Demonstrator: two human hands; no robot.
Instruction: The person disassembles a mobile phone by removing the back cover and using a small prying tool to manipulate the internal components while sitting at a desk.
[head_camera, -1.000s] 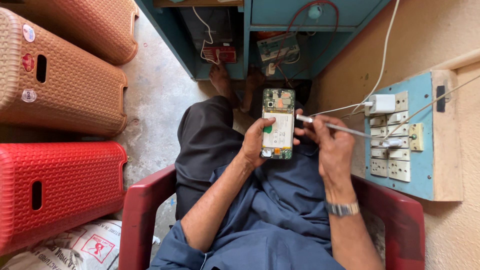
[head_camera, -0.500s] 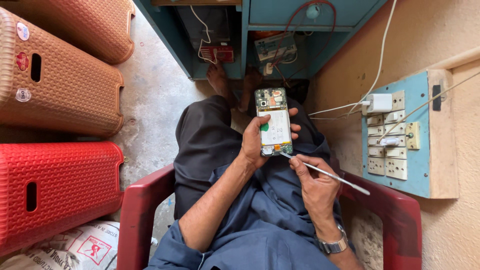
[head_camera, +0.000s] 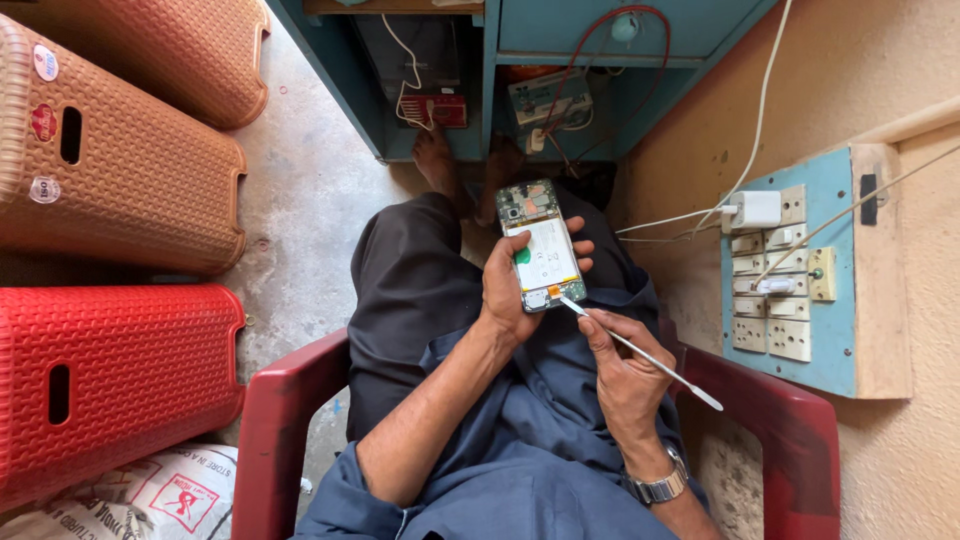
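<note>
My left hand (head_camera: 507, 287) holds an opened smartphone (head_camera: 539, 245) with its back cover off, showing a white battery and circuit boards. My right hand (head_camera: 625, 372) grips a thin metal prying tool (head_camera: 645, 354), and the tool's tip touches the phone's lower right corner. Both hands are over my lap, above dark blue trousers and shirt. A metal wristwatch (head_camera: 658, 487) sits on my right wrist.
I sit in a red plastic chair (head_camera: 275, 430). Brown (head_camera: 110, 150) and red (head_camera: 110, 380) plastic stools stand at the left. A blue cabinet (head_camera: 520, 60) with wires stands ahead by my bare feet. A switchboard (head_camera: 795, 280) with a white charger hangs on the right wall.
My right hand dropped from beside the phone's upper right edge to below it, and the tool's tip now meets the phone's lower corner. The left hand tilted the phone slightly.
</note>
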